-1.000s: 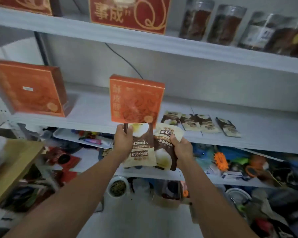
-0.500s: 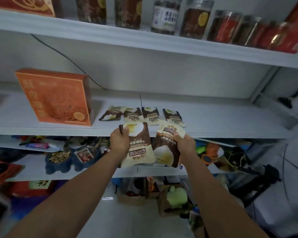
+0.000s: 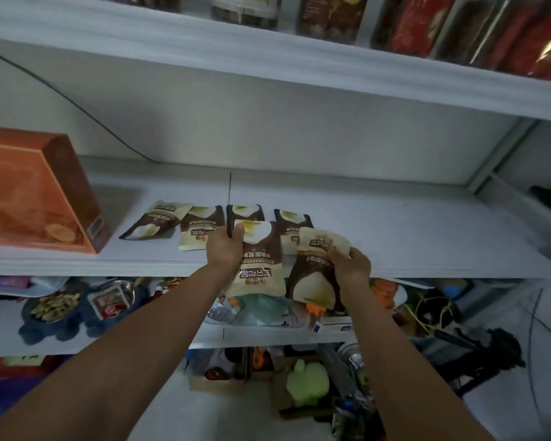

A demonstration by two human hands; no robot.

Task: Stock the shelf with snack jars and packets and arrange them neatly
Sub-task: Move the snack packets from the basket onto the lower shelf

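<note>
My left hand [image 3: 224, 249] grips a brown-and-cream snack packet [image 3: 259, 262] by its top left corner. My right hand [image 3: 352, 264] pinches a second matching packet [image 3: 314, 275] by its upper right edge. Both packets hang in front of the white middle shelf's [image 3: 411, 243] front edge. Behind them several more packets [image 3: 201, 226] lie flat in a row on that shelf. Snack jars [image 3: 245, 9] stand on the top shelf [image 3: 268, 68].
An orange box [image 3: 35, 192] stands at the left of the middle shelf; the shelf's right half is bare white board. Red packs [image 3: 420, 23] sit on the top shelf at the right. Lower shelves hold cluttered trays, toys and bowls [image 3: 54, 308].
The view has swung right and closer to the shelf. Both hands have carried their packets up and forward, over the shelf's front edge and close to the row of packets.
</note>
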